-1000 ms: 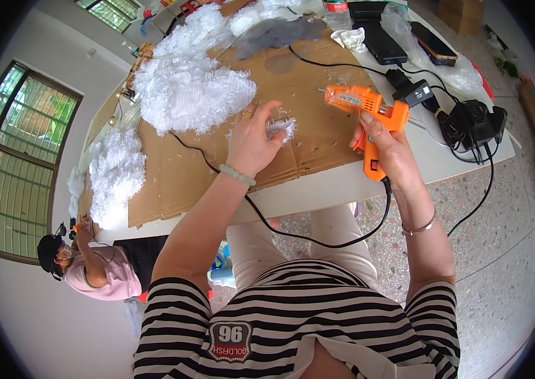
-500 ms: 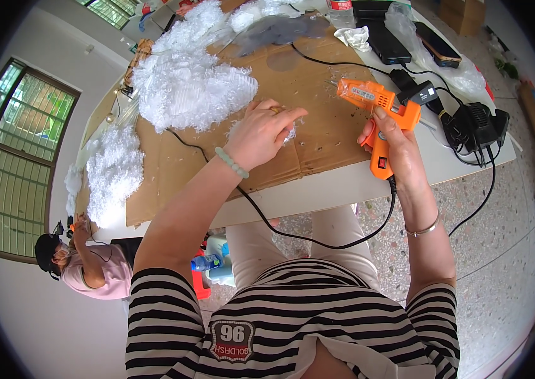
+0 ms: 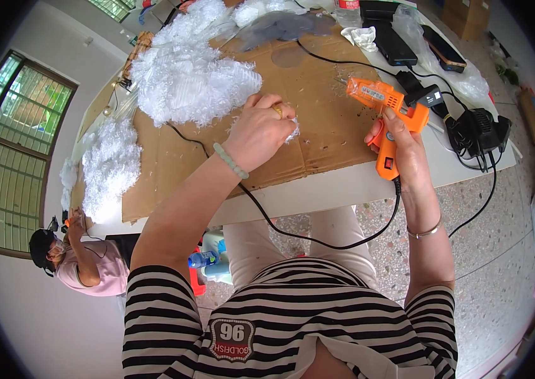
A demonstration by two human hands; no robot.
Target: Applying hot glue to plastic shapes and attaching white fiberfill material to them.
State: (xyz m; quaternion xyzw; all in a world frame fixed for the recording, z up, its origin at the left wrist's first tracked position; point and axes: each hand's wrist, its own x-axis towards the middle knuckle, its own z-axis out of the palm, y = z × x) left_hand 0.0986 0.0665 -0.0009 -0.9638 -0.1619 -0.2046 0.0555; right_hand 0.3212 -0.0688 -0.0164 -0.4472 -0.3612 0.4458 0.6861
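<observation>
In my right hand (image 3: 403, 148) is an orange hot glue gun (image 3: 388, 136), fingers wrapped round its handle, its nozzle pointing left over the table. My left hand (image 3: 264, 123) is closed low over the cardboard (image 3: 337, 142), fingers curled inward. White fringe (image 3: 292, 131) peeks out beside those fingers, and the rest of that piece is hidden under the hand. Just beyond it lies a large heap of fluffy white fringe (image 3: 195, 88). A black cord (image 3: 318, 243) hangs from the glue gun's handle in a loop and runs up onto the cardboard.
More white fringe (image 3: 112, 167) lies at the left. A grey patch (image 3: 286, 28) is at the back. Black adapters (image 3: 479, 129), a phone (image 3: 444, 48), a black box (image 3: 393, 44) and crumpled tissue (image 3: 362, 38) occupy the right side. A person in pink (image 3: 94, 271) works at far left.
My left hand's outstretched index finger has curled in. The glue gun has shifted slightly right in the picture, still in my right hand.
</observation>
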